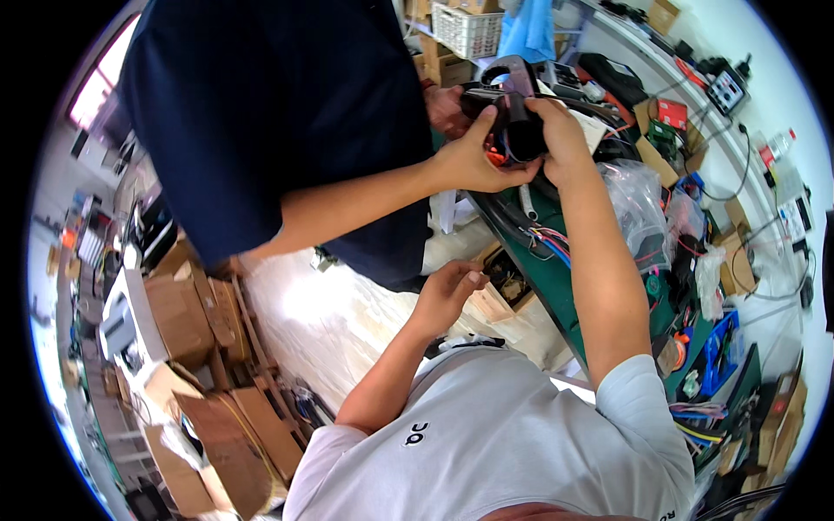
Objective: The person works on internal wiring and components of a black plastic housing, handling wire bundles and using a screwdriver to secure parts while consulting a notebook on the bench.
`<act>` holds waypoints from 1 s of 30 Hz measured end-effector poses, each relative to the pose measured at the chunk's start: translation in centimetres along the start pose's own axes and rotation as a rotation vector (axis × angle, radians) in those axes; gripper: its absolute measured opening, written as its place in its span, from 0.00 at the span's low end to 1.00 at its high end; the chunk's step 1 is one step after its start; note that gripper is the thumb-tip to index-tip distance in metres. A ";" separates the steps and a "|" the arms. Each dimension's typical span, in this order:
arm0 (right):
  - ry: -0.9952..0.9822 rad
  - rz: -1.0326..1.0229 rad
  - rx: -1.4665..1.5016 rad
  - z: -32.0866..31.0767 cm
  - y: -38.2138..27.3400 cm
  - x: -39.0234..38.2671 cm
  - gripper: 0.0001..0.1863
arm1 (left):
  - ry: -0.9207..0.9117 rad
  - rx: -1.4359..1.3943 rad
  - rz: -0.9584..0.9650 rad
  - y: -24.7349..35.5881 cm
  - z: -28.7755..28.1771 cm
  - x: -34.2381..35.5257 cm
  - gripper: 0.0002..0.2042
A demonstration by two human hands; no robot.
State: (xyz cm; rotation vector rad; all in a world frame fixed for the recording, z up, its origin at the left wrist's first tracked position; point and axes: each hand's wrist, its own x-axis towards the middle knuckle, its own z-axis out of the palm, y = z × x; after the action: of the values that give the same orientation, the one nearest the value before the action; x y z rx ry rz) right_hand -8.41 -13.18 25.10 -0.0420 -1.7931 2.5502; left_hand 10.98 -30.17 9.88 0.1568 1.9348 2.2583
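Note:
My right hand (560,135) grips the right side of a glossy black device (526,130) with rounded, lens-like parts and a glimpse of red underneath. A co-worker's hand (482,156) holds the same device from the lower left, and another hand (443,108) of theirs is partly hidden behind it. My left hand (456,286) hangs lower, near the bench's edge, with loosely bent fingers and nothing visible in it.
The co-worker (287,104) in dark clothing stands at upper left. A green bench (569,308) along the right carries cables (543,239), plastic bags (634,208) and small boxes. Several cardboard boxes (187,321) are piled at lower left, beside the pale floor (304,330).

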 end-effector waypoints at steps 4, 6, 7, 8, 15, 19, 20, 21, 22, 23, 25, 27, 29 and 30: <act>0.047 -0.038 -0.072 -1.1 -0.6 -0.6 0.16 | 0.030 -0.029 0.013 0.8 2.2 1.8 0.18; 0.045 -0.065 -0.039 -0.7 -0.1 -1.5 0.20 | 0.113 -0.435 -0.073 3.6 3.6 5.0 0.33; 0.013 -0.053 -0.033 -0.7 0.5 -2.4 0.21 | 0.087 -0.482 -0.020 4.8 3.7 6.0 0.37; -0.033 -0.064 -0.010 -0.3 0.5 -2.4 0.22 | 0.071 -0.536 0.060 4.5 4.2 7.0 0.38; -0.063 -0.018 0.122 0.2 0.8 -3.7 0.22 | -0.056 -0.876 0.198 0.5 3.7 9.7 0.31; -0.062 0.008 0.159 -1.1 0.7 -3.8 0.24 | -0.149 -1.028 0.139 1.1 2.2 11.7 0.26; -0.056 0.014 0.156 -1.3 0.6 -3.9 0.24 | -0.178 -1.090 0.107 1.7 1.8 12.1 0.26; -0.057 0.018 0.154 -1.5 0.5 -4.0 0.25 | -0.262 -1.080 0.053 2.9 1.3 12.8 0.25; -0.041 0.029 0.176 -1.8 0.6 -4.1 0.25 | -0.346 -1.067 -0.002 4.2 0.8 13.6 0.24; -0.023 0.034 0.195 -2.3 0.6 -4.4 0.25 | -0.457 -1.089 -0.143 5.0 1.0 14.8 0.24; 0.056 0.084 0.230 -3.0 0.4 -4.7 0.24 | -0.656 -1.099 -0.436 6.6 1.0 16.9 0.25; 0.036 0.052 0.248 -4.1 -0.2 -5.6 0.24 | -0.806 -1.105 -0.729 8.3 1.9 17.5 0.25; 0.098 0.021 0.251 -5.6 -0.7 -6.3 0.25 | -0.891 -1.131 -0.989 9.8 3.1 17.4 0.26; 0.113 0.012 0.257 -6.2 -1.1 -7.0 0.27 | -0.910 -1.149 -1.110 10.4 3.7 17.2 0.27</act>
State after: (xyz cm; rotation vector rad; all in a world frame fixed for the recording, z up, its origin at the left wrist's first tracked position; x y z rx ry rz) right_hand -1.18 -7.18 24.11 -0.1881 -1.4207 2.7026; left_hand -5.82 -24.87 20.26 -0.0496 0.0229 1.6083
